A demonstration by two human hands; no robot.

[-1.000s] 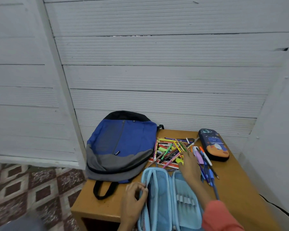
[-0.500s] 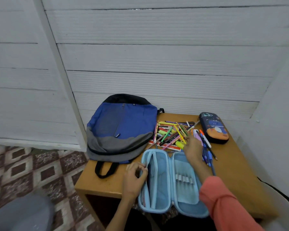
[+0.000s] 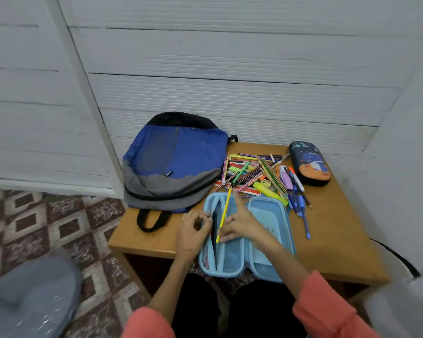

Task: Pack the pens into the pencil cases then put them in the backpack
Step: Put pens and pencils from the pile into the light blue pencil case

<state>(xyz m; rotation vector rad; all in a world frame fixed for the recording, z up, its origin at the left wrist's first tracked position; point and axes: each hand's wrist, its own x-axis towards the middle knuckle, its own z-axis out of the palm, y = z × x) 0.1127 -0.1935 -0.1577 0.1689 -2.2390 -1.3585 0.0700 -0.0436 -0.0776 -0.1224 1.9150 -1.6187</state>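
Note:
A light blue pencil case (image 3: 266,242) lies open at the table's front edge. My left hand (image 3: 192,229) pinches the edge of its left inner flap. My right hand (image 3: 239,224) holds a yellow pen (image 3: 224,214) over the case's left half, its lower tip near the mesh pocket. A heap of coloured pens (image 3: 257,175) lies behind the case. A blue and grey backpack (image 3: 174,162) lies flat at the table's left. A dark pencil case with an orange end (image 3: 309,165) sits shut at the back right.
The small wooden table (image 3: 335,235) stands against a white panelled wall. Several blue pens (image 3: 300,206) lie right of the open case. Patterned floor tiles (image 3: 59,228) show at left, and a grey cushion-like shape (image 3: 27,298) sits at bottom left.
My right hand left the pen heap with a yellow pen and brought it over the open case's left half. The camera tilted down. My left hand stays on the flap.

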